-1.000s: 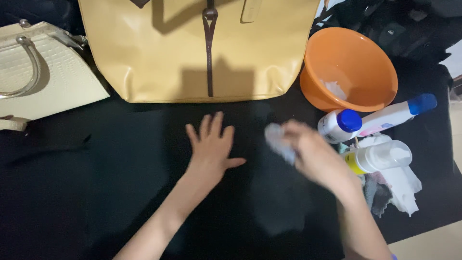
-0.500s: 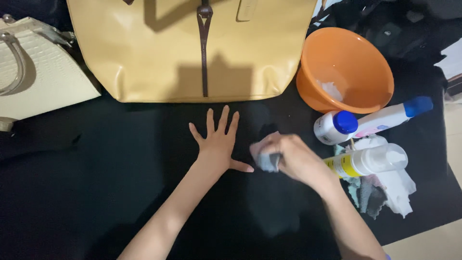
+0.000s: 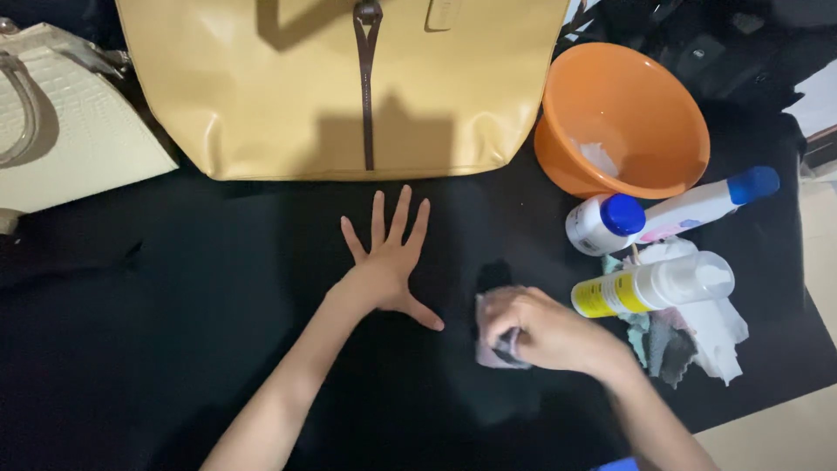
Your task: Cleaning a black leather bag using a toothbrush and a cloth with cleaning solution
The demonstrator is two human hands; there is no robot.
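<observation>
Left hand point(image 3: 388, 262): flat, fingers spread on the black surface point(image 3: 174, 331), unmoved.
Right hand point(image 3: 545, 331): grip clamped on cloth point(image 3: 488, 336), slid nearer than before, mid-wipe.

Crumpled pale cloth point(image 3: 493, 336) on black surface point(image 3: 218, 288)

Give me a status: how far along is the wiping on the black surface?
Looks done: bottles and an orange bowl are set out at the right, spare rags under them. In hand: the right hand presses a small cloth on the black surface; the left hand lies flat, fingers spread, bracing it. Left: I cannot tell how much is wiped. The tan bag lies untouched.
</observation>
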